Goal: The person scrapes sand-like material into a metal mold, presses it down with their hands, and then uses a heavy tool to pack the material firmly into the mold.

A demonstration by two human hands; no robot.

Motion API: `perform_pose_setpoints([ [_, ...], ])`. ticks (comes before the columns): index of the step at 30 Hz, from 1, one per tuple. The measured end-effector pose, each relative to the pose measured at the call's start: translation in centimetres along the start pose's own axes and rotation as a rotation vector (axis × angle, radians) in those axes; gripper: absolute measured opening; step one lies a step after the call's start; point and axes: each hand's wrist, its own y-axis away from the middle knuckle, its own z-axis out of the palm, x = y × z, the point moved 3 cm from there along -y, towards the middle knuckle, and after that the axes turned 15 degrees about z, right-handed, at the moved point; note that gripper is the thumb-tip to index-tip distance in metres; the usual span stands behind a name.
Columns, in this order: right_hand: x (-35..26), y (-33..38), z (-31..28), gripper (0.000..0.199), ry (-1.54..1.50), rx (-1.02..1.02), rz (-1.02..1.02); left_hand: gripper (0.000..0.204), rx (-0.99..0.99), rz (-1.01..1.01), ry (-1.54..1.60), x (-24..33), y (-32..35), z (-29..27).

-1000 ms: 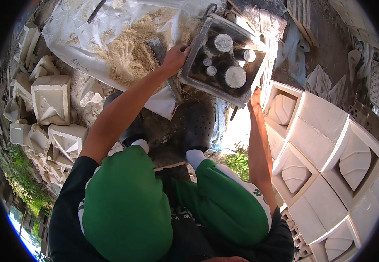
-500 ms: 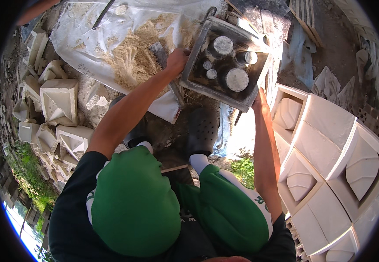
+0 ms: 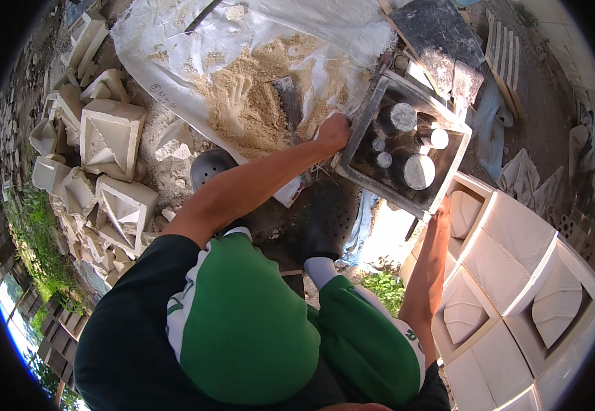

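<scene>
Between my two hands is a dark square mould box [image 3: 407, 198] with a raised rim. Several round pegs of different widths stand inside it, among them a thick grey cylinder [image 3: 419, 171]. My left hand [image 3: 334, 131] is closed round the box's left side. At the lower right corner my right hand [image 3: 442, 209] grips the edge, its fingers mostly hidden beneath. A flat dark metal bar [image 3: 288, 103] lies on the sand pile [image 3: 243, 96] to the left of my left hand.
Pale hollow cast blocks [image 3: 111, 139] are heaped at the left. Neat rows of cream cast blocks [image 3: 506, 219] fill the right side. A white plastic sheet [image 3: 154, 41] lies under the sand. A slatted wooden piece [image 3: 503, 61] and a dark board [image 3: 438, 31] lie at the far right.
Both hands have carried the mould box to the right and a little nearer, toward the rows of cream blocks. My view has shifted somewhat too. The grip looks the same.
</scene>
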Motion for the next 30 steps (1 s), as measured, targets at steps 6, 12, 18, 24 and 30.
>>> perform_pose_setpoints([
  [6,-6.7,10.1,4.8,0.066,0.094,-0.021,0.194,0.024,0.068,0.046,-0.114,-0.3,2.2,1.2],
  [12,-11.5,23.6,13.7,0.052,0.521,0.308,-0.418,0.021,-0.067,0.290,-0.069,-0.6,2.4,0.7],
  [18,-8.3,27.7,28.0,0.030,1.109,-0.248,-0.286,0.035,-0.291,0.371,-0.442,1.3,13.6,-5.1],
  [24,3.8,16.8,36.4,0.042,1.633,-0.116,-0.476,0.033,-0.289,0.634,-0.880,-3.6,21.0,-7.4],
  [30,7.2,10.8,39.9,0.050,1.692,0.156,-0.579,0.023,-0.224,0.697,-0.906,-5.1,19.8,-7.9],
])
